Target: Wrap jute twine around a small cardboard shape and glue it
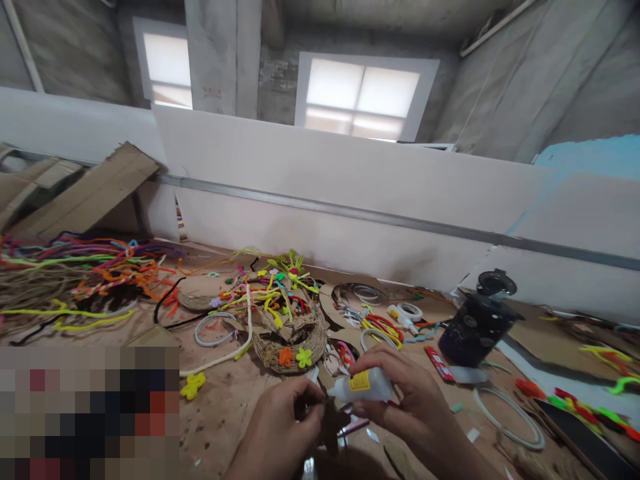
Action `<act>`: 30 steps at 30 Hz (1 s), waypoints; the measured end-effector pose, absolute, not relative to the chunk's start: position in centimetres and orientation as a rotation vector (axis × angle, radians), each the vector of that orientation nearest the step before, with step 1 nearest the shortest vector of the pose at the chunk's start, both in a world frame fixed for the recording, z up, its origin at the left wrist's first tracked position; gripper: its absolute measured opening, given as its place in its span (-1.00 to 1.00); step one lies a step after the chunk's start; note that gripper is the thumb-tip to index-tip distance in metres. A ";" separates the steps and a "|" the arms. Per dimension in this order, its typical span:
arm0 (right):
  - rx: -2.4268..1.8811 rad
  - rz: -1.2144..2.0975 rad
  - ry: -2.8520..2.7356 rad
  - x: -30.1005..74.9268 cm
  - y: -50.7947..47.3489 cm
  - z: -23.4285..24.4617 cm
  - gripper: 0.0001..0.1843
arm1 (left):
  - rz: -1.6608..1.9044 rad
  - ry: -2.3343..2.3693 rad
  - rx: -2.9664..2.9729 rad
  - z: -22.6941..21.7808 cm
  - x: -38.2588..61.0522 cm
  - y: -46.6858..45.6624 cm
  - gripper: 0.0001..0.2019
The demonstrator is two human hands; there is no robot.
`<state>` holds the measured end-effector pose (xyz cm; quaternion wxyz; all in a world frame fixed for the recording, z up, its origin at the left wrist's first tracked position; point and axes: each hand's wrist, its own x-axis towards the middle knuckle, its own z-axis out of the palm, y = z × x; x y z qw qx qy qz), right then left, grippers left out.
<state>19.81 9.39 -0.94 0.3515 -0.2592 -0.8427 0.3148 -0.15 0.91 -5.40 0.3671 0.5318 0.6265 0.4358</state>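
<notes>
Low in the middle of the head view, my left hand (287, 423) has thumb and fingers pinched on a dark brown lobed piece (333, 430); its exact kind is hard to make out. My right hand (405, 393) grips a white glue bottle (365, 385) with a yellow label. The bottle lies nearly level, its nozzle pointing left at the top of the brown piece; whether they touch I cannot tell. Just beyond my hands is a twine-wrapped ring (320, 333) bearing a brown, an orange flower (286, 357) and a yellow-green flower (303, 358).
A heap of colourful pipe cleaners (115, 273) covers the left. White rings (214, 329), a tape roll (410, 312) and scraps surround the work. A dark lidded container (477, 327) stands right, near a red packet (439, 364). A white panel (325, 227) borders the back.
</notes>
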 end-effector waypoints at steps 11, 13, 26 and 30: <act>-0.590 0.721 -2.207 19.5 9.2 -0.9 -0.82 | 1.117 1.613 1.365 -4.9 -0.1 0.9 -0.80; -0.583 0.705 -2.223 19.6 9.2 -0.7 -0.83 | 1.111 1.615 1.360 -4.8 -0.1 0.9 -0.80; -0.572 0.731 -2.233 19.6 9.3 -1.0 -0.84 | 1.096 1.655 1.398 -4.8 -0.1 0.9 -0.78; -0.657 0.817 -2.231 19.4 9.1 -0.3 -0.85 | 1.096 1.668 1.398 -5.0 -0.2 0.9 -0.78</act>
